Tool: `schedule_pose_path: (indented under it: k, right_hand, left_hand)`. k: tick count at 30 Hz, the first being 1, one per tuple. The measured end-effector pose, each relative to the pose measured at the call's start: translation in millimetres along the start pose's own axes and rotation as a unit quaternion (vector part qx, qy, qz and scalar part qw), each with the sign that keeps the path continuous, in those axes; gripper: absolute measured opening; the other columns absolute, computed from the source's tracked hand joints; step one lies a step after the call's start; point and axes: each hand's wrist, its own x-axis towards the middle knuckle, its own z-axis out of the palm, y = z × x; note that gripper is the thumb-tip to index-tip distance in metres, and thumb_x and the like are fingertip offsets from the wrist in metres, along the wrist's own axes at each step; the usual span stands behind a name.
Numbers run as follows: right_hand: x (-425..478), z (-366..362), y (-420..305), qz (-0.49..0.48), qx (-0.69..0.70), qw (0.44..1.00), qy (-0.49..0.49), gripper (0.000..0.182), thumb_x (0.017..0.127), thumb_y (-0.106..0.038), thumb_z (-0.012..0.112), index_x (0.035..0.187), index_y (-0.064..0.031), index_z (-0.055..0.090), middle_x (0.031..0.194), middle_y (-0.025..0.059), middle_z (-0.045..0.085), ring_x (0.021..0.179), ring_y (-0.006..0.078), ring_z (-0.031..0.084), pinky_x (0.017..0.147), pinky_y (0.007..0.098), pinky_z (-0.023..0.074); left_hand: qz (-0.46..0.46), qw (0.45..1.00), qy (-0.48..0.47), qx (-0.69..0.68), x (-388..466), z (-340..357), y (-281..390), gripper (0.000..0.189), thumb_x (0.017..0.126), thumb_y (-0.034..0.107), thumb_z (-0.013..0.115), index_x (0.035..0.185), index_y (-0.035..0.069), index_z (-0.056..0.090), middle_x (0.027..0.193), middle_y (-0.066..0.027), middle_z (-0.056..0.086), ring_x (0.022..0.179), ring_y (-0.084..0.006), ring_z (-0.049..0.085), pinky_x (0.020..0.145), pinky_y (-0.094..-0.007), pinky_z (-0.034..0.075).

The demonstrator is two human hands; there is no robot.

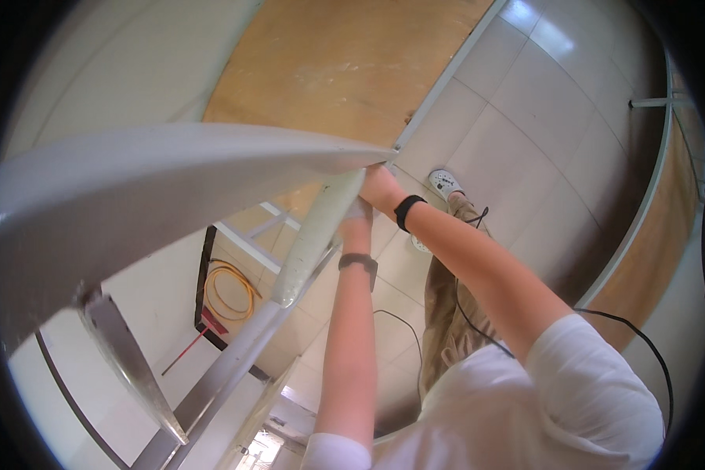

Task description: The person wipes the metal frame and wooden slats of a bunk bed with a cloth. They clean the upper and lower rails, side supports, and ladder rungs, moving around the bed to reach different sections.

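A large grey-white metal frame [170,188] reaches from the left edge to the middle, close to the camera. My right hand [382,185], below a black wristband, is at the frame's far end, where it meets a pale crossbar [317,241]. My left hand [355,217], with a dark band on its wrist, is just below my right one, beside that crossbar and partly behind it. The fingers of both hands are hidden or blurred, so their grip cannot be told. Beyond the frame lies a brown wooden board [341,70] with a metal edge.
A coiled yellow hose [232,291] lies on the tiled floor [505,135], near a red-handled tool [185,351] by the wall. A second metal-edged wooden board [652,258] stands at right. A black cable [634,332] runs past my body. My clog [445,183] is on the tiles.
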Motion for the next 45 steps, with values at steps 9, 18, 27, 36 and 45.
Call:
schedule_pose_path:
  k: [9, 18, 27, 36, 45]
  right_hand:
    - [4, 46, 7, -0.068, -0.125, 0.984, -0.108, 0.027, 0.092, -0.024, 0.067, 0.110, -0.0078, 0.079, 0.125, 0.0088, 0.075, 0.123, 0.0318, 0.066, 0.106, 0.0508, 0.0478]
    - [-30, 52, -42, -0.068, 0.095, 0.993, -0.025, 0.023, 0.094, -0.024, 0.063, 0.113, -0.0156, 0.070, 0.115, -0.0019, 0.069, 0.119, 0.0218, 0.060, 0.111, 0.0414, 0.0398]
    - [-30, -70, -8, -0.214, -0.193, 0.954, -0.082, 0.040, 0.090, -0.019, 0.066, 0.129, -0.0120, 0.065, 0.128, 0.0006, 0.064, 0.123, 0.0212, 0.059, 0.106, 0.0371, 0.0464]
    - [-102, -161, -26, -0.050, 0.024, 0.971, -0.234, 0.031, 0.085, -0.013, 0.071, 0.116, -0.0107, 0.071, 0.111, 0.0038, 0.069, 0.115, 0.0261, 0.061, 0.098, 0.0398, 0.0509]
    - [-156, -268, -84, 0.140, 0.060, 0.983, -0.107, 0.017, 0.094, -0.020, 0.070, 0.101, -0.0057, 0.065, 0.099, 0.0160, 0.071, 0.096, 0.0388, 0.069, 0.078, 0.0505, 0.0551]
  left_hand:
    - [0.028, 0.975, -0.215, -0.048, 2, -54, -20, 0.071, 0.083, 0.041, 0.085, 0.141, 0.009, 0.061, 0.138, -0.0176, 0.068, 0.127, -0.0360, 0.063, 0.108, -0.0451, 0.050]
    - [-0.014, 1.000, -0.002, 0.023, -51, -26, -64, 0.063, 0.086, 0.028, 0.082, 0.142, 0.010, 0.061, 0.142, -0.0199, 0.064, 0.131, -0.0391, 0.060, 0.110, -0.0478, 0.049]
    - [0.032, 0.988, -0.117, 0.092, -111, -75, -31, 0.044, 0.088, -0.006, 0.058, 0.132, -0.006, 0.063, 0.125, -0.0262, 0.068, 0.104, -0.0476, 0.068, 0.087, -0.0498, 0.056]
    - [-0.020, 0.999, -0.027, -0.034, -195, -110, 19, 0.053, 0.085, -0.006, 0.062, 0.134, 0.014, 0.066, 0.120, -0.0172, 0.071, 0.115, -0.0410, 0.065, 0.096, -0.0480, 0.053]
    - [0.109, 0.990, 0.092, -0.011, -268, -203, 21, 0.051, 0.082, -0.009, 0.061, 0.130, 0.007, 0.065, 0.122, -0.0168, 0.070, 0.119, -0.0369, 0.062, 0.100, -0.0471, 0.050]
